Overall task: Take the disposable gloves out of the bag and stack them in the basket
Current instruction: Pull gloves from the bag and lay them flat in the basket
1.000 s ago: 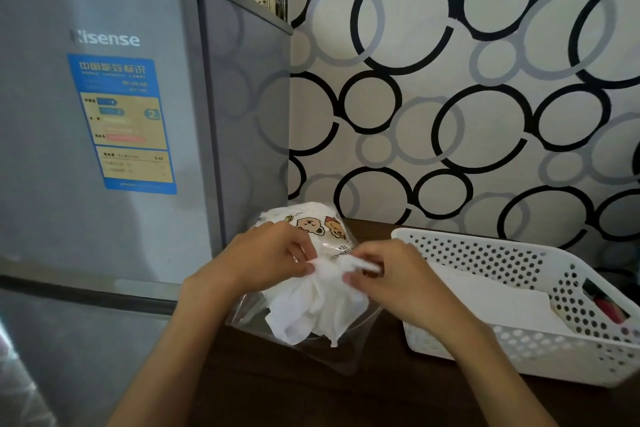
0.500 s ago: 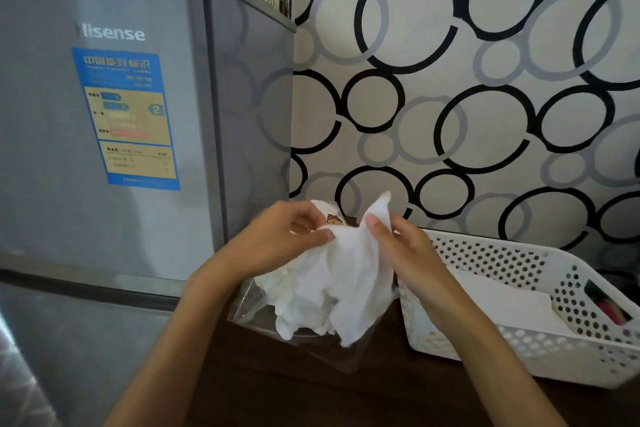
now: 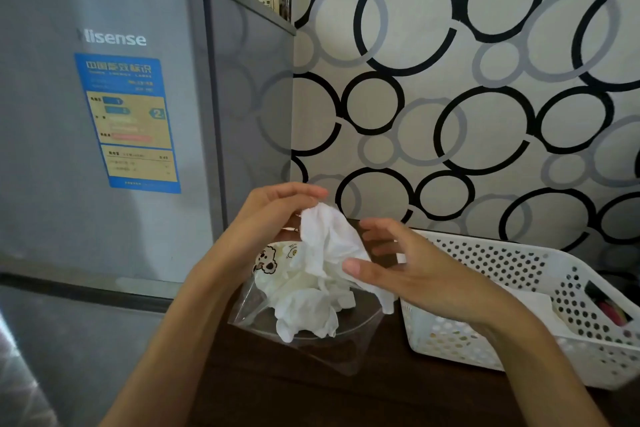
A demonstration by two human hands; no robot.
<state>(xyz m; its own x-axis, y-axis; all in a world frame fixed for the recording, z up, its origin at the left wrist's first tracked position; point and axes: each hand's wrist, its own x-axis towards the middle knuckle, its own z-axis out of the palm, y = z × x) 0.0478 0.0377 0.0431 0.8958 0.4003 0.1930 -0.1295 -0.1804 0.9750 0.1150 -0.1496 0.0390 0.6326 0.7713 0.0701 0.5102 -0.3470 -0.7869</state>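
I am pulling gloves (image 3: 327, 250) from bag (image 3: 304, 329): left hand (image 3: 273, 218) pinching them, right hand (image 3: 398, 267) loose w/ thumb touching; next, basket (image 3: 519, 291).

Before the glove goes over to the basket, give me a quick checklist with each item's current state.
1. Glove held: ok. The left hand pinches the top of the white glove.
2. Second grip: cannot tell. The right hand has its fingers spread beside the glove; the thumb seems to touch it.
3. Glove free of the clear bag: not ok. Its lower part still merges with the crumpled pile inside.
4. White perforated basket close by: ok, just right of the bag.
5. Room in the basket: ok. A flat white layer lies on its floor.
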